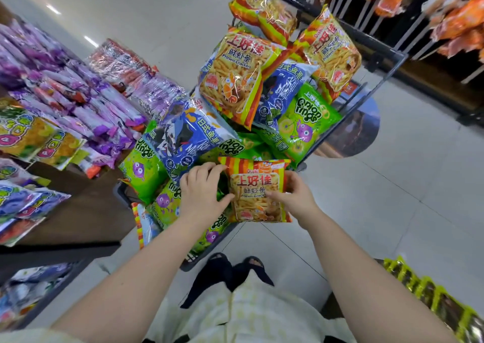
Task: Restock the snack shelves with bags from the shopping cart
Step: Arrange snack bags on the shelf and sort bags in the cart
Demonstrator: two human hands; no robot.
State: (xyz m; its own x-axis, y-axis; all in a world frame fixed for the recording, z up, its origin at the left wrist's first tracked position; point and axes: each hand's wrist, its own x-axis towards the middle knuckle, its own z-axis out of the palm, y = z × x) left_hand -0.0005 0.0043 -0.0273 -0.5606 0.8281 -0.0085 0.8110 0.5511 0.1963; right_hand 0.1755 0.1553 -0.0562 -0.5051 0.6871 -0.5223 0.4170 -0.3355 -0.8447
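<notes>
A shopping cart (377, 62) in front of me is heaped with snack bags: orange prawn cracker bags (235, 75), blue bags (188, 135) and green onion ring bags (306, 122). At the cart's near end both my hands hold a small orange prawn cracker bag (258, 193) upright, its front facing me. My left hand (201, 190) grips its left edge, thumb on the front. My right hand (296, 196) grips its right edge, fingers curled behind.
Snack shelves (78, 211) on the left carry purple, yellow and blue bags (78, 99). A dark rack (387, 15) with hanging orange packets stands at the back right. Yellow-green packets (432, 298) line the lower right. Pale tiled floor (392, 198) surrounds the cart.
</notes>
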